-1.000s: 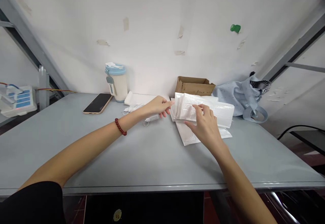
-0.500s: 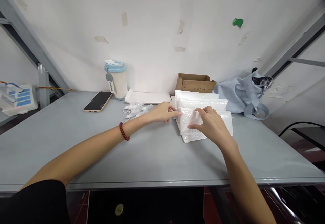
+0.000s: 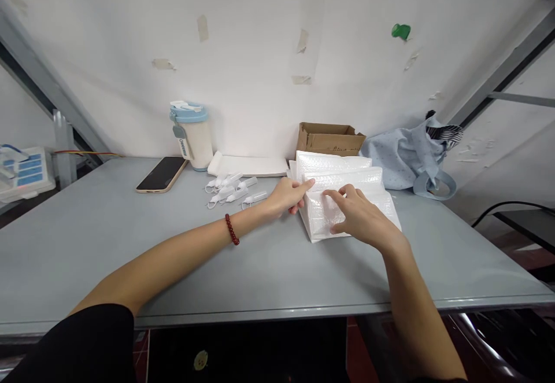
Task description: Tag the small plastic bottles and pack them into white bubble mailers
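Note:
A stack of white bubble mailers leans in overlapping layers at the middle right of the table. My left hand grips the stack's left edge, its thumb on the face of a mailer and its fingers curled at the side. Over the front mailer, my right hand is curved with thumb and forefinger apart, touching or just above the surface. Several small white plastic tubes with thin loops lie left of my left hand.
Behind the stack stands an open cardboard box, with a light blue fabric bag to its right. A flat white item, a blue-lidded cup and a phone occupy the back left. The grey table has a front edge near me.
My left hand has closed around the stack's left edge. The front mailer has tilted back, and my right hand has shifted slightly down along it. The camera view has turned slightly.

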`<state>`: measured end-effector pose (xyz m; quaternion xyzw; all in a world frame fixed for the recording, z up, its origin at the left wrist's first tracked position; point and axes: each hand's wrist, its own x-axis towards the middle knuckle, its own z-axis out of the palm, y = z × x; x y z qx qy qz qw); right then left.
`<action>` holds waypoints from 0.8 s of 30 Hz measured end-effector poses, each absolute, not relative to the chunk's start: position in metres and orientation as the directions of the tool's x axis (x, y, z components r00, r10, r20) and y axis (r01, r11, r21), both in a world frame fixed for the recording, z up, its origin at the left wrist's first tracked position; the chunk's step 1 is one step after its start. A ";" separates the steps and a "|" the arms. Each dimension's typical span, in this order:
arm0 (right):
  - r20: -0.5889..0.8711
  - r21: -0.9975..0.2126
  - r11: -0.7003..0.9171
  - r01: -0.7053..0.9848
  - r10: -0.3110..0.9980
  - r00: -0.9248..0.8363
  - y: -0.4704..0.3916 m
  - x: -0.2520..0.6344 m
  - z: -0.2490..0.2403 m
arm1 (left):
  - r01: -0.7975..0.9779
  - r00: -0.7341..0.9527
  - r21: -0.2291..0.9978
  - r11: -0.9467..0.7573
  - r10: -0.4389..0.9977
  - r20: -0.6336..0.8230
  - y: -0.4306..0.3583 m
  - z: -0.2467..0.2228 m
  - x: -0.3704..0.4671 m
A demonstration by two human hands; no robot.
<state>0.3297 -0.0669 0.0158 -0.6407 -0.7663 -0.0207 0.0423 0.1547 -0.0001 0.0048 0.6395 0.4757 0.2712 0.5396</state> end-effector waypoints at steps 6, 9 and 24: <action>-0.013 0.003 0.189 0.982 0.982 -0.189 -0.076 0.319 0.018 | 0.183 0.296 0.983 -0.036 0.955 -0.020 0.010 0.015 0.168; -0.007 0.063 0.233 0.970 0.972 -0.233 -0.076 0.314 0.012 | 0.095 0.209 0.993 -0.075 0.976 0.054 0.029 0.020 0.168; 0.006 -0.086 0.313 0.946 0.949 -0.314 -0.061 0.323 0.014 | 0.115 0.205 0.988 0.104 0.971 -0.126 0.071 0.031 0.159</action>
